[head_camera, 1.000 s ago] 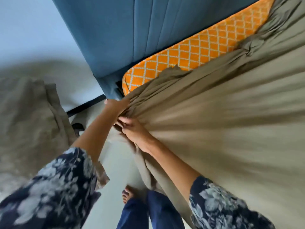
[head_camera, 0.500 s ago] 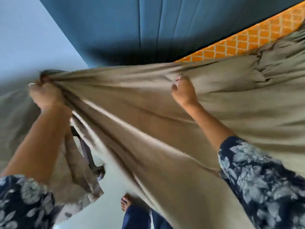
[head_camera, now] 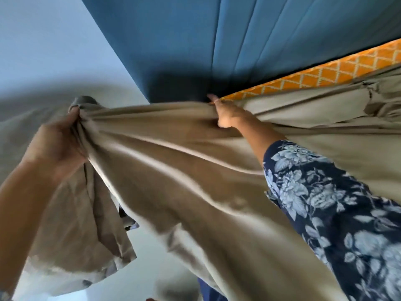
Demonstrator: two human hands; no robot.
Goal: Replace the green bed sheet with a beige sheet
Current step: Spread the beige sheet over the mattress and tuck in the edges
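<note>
An olive-green bed sheet (head_camera: 173, 161) is stretched between my hands across the frame, lifted off the bed. My left hand (head_camera: 58, 140) grips a bunched corner of it at the left, with loose cloth hanging below. My right hand (head_camera: 227, 114) holds the sheet's upper edge near the bed's head, fingers curled into the fabric. The orange patterned mattress (head_camera: 325, 72) shows bare along the top right. No beige sheet is in sight.
A blue padded headboard (head_camera: 238, 40) rises behind the mattress. A pale wall (head_camera: 43, 40) lies at the left, with blurred greyish cloth (head_camera: 17, 118) against it. Pale floor (head_camera: 143, 246) shows under the hanging sheet.
Both hands have lifted the sheet off the mattress corner and moved apart, the left hand swinging far left with the corner. The right hand has reached farther toward the headboard.
</note>
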